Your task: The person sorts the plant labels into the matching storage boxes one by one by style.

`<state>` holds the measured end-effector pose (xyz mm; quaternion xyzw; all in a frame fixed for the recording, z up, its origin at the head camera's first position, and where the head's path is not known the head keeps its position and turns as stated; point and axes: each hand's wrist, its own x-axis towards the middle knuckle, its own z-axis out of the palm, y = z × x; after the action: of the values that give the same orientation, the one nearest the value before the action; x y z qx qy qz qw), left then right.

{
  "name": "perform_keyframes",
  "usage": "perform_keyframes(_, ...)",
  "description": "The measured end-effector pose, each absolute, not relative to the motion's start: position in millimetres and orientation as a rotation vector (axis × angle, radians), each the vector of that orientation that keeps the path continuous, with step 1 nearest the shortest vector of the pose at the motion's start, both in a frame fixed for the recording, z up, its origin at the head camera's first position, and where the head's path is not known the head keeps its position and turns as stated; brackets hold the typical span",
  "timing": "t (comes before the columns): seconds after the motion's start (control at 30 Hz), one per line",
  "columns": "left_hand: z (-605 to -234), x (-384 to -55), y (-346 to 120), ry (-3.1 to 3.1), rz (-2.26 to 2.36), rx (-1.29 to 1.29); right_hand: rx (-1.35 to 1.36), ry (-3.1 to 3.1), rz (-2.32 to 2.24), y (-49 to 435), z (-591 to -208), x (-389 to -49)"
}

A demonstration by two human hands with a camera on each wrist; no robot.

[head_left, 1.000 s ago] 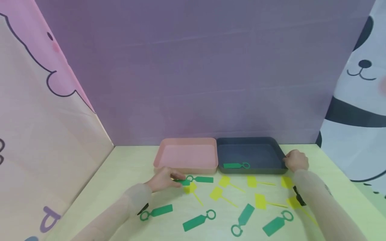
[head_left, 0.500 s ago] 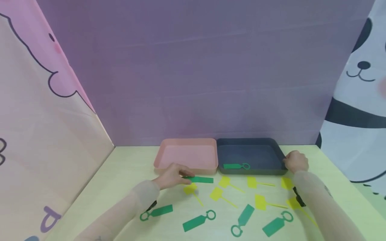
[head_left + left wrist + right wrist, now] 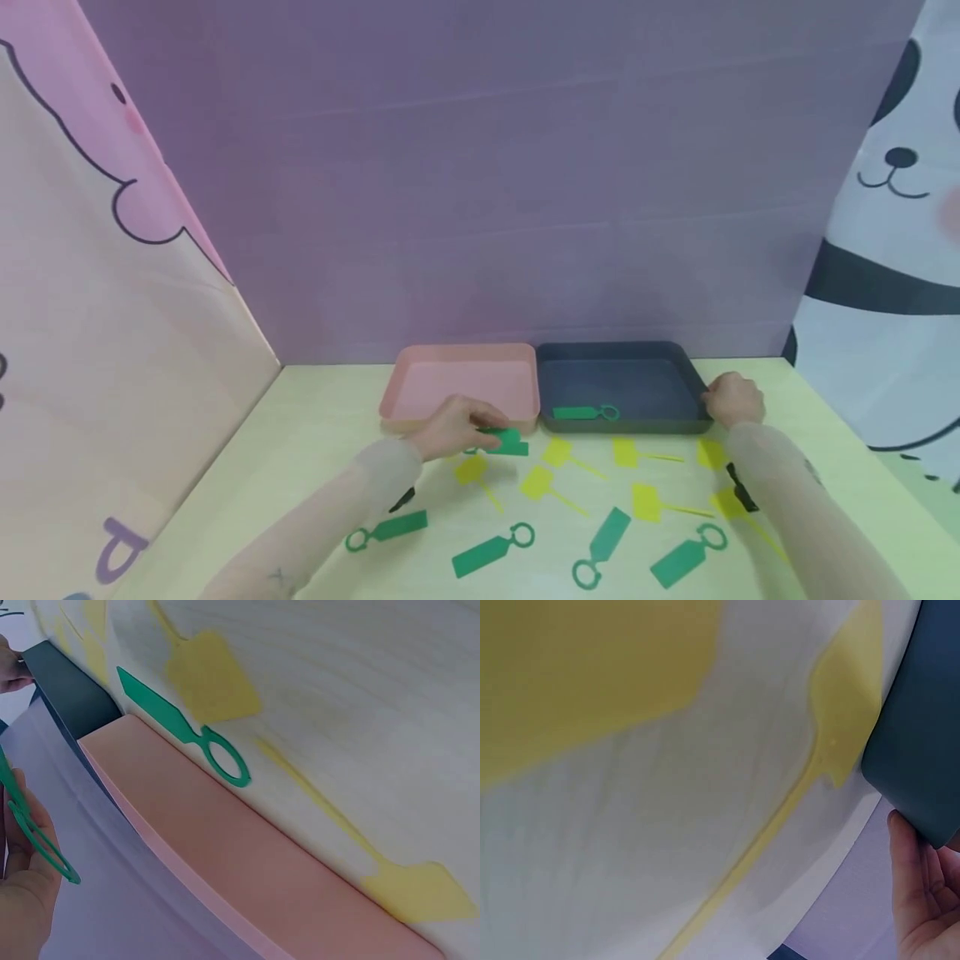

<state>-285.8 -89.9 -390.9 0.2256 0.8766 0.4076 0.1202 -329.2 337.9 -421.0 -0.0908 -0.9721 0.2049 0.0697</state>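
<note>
Pale tabletop (image 3: 330, 425): left grip (image 3: 457, 423) closed, pinching a thin green ring-ended tag (image 3: 511, 435) at its fingertips; right grip (image 3: 735, 400) pinches the dark-blue rectangular tray (image 3: 626, 427) just left of it, presumably steadying it.

I'm seeing pale cuffs (image 3: 386, 473) behind the left grip (image 3: 453, 427) and the right grip (image 3: 735, 398), small black pieces (image 3: 402, 500) jutting beneath, and a faint mark (image 3: 280, 575) showing on the left forearm (image 3: 322, 533) farther back.
</note>
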Motion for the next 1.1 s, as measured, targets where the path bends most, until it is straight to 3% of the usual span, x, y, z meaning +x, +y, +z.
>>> perform_keyframes(0.4, -390, -300, -59, 2.553, 1.204, 0.790, -0.349, -2.919, 0.625, 338, -426, -333)
perform_keyframes(1.1, -385, -332, 15, 2.343, 1.490, 0.604, -0.287, -2.917, 0.605, 336, -420, -328)
